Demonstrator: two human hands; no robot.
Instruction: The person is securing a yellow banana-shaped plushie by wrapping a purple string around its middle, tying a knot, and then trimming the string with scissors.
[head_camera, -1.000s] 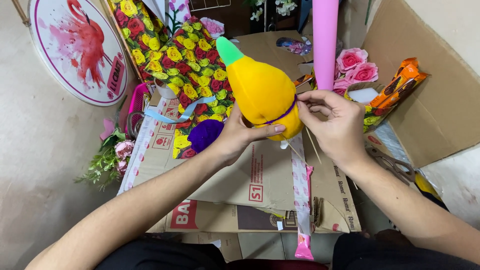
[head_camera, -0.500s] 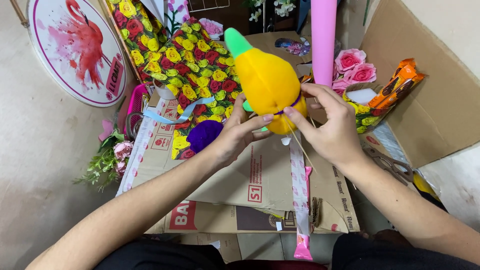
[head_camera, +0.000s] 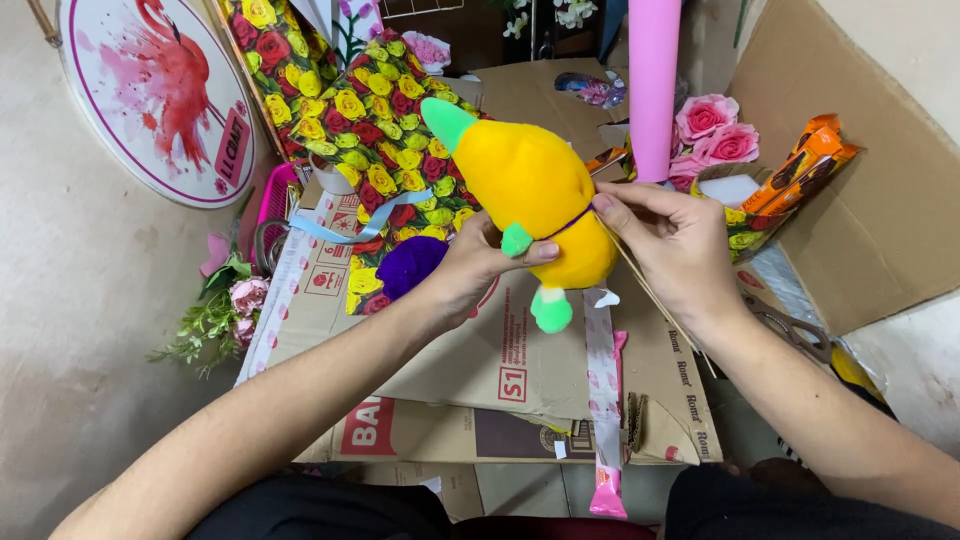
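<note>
Nearest: 2 forearms coming up from the bottom edge, over flattened cardboard sheets (head_camera: 480, 370) on the floor – several, overlapping. 1 pink-patterned ribbon strip (head_camera: 603, 390) lies along them, just below the hands.

Mid: 1 yellow plush toy (head_camera: 530, 195) w/ green tip and 2 small green feet, held up off the cardboard betw. both hands. Left hand (head_camera: 478, 268) cups it from below/left, thumb pressed on the toy's underside by the upper foot. Right hand (head_camera: 672, 245) at the toy's right side, fingers pinched narrow on a thin purple thread (head_camera: 570, 222) that runs round the toy's body; 1 thin wooden stick (head_camera: 650, 290) slants under that hand, touching it.

Behind the left hand: 1 purple fuzzy ball (head_camera: 410, 265), 1 pale blue ribbon (head_camera: 350, 220), rose-print wrapping sheets (head_camera: 350, 130) – at least 2.

Far: 1 pink paper roll (head_camera: 655, 85) upright, 2 pink fabric roses (head_camera: 715, 130) beside it, 2 orange snack packs (head_camera: 805, 165), 1 round flamingo sign (head_camera: 160, 90) far left.
</note>
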